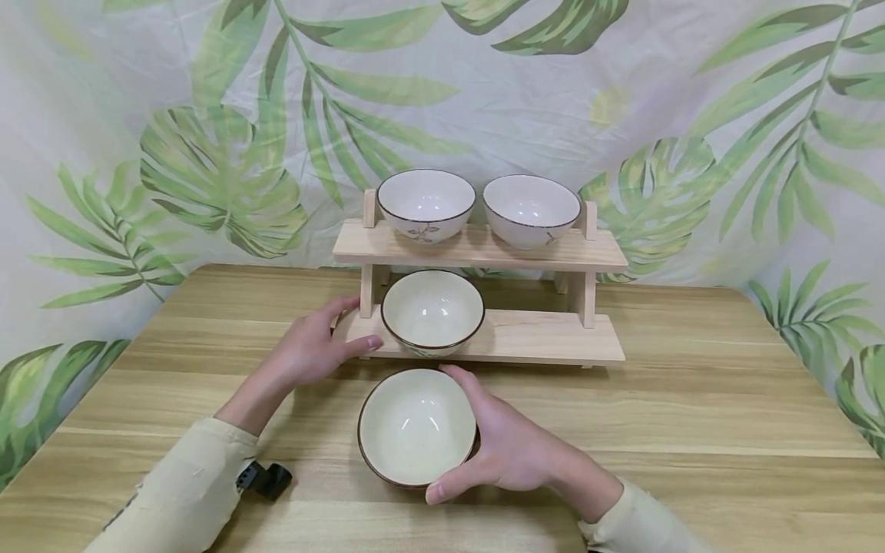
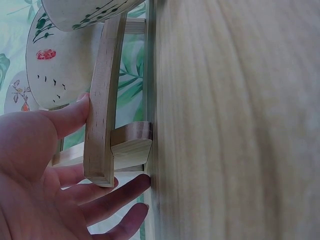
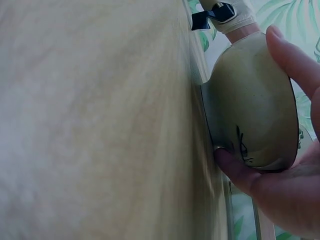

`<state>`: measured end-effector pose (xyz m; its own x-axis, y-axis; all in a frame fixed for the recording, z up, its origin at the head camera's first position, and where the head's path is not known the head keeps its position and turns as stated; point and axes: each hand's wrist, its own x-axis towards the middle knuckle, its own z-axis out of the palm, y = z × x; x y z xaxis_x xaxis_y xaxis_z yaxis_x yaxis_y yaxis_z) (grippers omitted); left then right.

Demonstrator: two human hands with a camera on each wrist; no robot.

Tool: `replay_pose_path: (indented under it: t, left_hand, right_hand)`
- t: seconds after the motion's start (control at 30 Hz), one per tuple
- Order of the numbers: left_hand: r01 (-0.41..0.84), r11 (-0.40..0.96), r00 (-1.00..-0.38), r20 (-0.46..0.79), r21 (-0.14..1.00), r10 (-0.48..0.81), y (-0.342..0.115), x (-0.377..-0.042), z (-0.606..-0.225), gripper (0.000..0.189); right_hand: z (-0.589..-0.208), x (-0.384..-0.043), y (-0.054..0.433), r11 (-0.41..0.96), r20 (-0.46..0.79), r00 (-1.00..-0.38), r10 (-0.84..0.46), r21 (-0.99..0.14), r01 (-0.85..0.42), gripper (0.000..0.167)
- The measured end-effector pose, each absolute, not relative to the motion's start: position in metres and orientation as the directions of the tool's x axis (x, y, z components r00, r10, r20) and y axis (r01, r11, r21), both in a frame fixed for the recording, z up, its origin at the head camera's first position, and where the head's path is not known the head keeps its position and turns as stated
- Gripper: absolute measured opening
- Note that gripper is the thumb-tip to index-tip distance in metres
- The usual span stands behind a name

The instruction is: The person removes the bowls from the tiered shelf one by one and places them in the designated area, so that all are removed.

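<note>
My right hand [image 1: 512, 445] grips a cream bowl [image 1: 415, 426] with a brown rim in front of the rack, thumb at the near rim and fingers round its right and far side. In the right wrist view a fingertip reaches low on the outside of this bowl [image 3: 255, 105]. My left hand [image 1: 311, 349] holds the left end of the two-tier wooden rack [image 1: 553, 338], thumb on the lower board [image 2: 98, 110] and fingers round its end. Beside that thumb, a similar cream bowl [image 1: 432, 307] stands on the lower tier.
Two white bowls with dark rims, a left one [image 1: 425, 203] and a right one [image 1: 532, 207], stand side by side on the upper tier. The rack is at the back of the wooden table [image 1: 691, 430], before a leaf-print cloth [image 1: 518, 107]. A black clip [image 1: 266, 480] is at the left sleeve.
</note>
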<state>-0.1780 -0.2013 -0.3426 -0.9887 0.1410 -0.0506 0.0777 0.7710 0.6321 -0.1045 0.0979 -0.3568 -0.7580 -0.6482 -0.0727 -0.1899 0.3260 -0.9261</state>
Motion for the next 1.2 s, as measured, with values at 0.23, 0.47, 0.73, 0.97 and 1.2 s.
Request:
replay_pose_path:
  t: [0.23, 0.47, 0.73, 0.97, 1.2]
  left_hand:
    - [0.083, 0.772, -0.988, -0.047, 0.631, 0.144, -0.201, -0.178, -0.342, 0.088]
    - [0.094, 0.773, -0.988, -0.037, 0.627, 0.15, -0.202, -0.178, -0.342, 0.087]
    - [0.084, 0.778, -0.989, -0.047, 0.623, 0.143, -0.201, -0.178, -0.342, 0.088]
    - [0.071, 0.776, -0.988, -0.064, 0.627, 0.142, -0.2, -0.178, -0.341, 0.088]
    - [0.067, 0.776, -0.987, -0.071, 0.627, 0.142, -0.2, -0.178, -0.34, 0.089]
  right_hand:
    - [-0.355, -0.104, 0.099, 0.309, -0.076, -0.752, -0.655, -0.935, -0.175, 0.126]
    - [-0.35, -0.108, 0.104, 0.312, -0.078, -0.772, -0.631, -0.936, -0.16, 0.118]
    - [-0.34, -0.116, 0.116, 0.34, -0.084, -0.818, -0.569, -0.929, -0.142, 0.104]
    - [-0.333, -0.124, 0.127, 0.366, -0.047, -0.871, -0.489, -0.917, -0.156, 0.096]
    - [-0.322, -0.13, 0.134, 0.344, 0.044, -0.903, -0.427, -0.916, -0.208, 0.095]
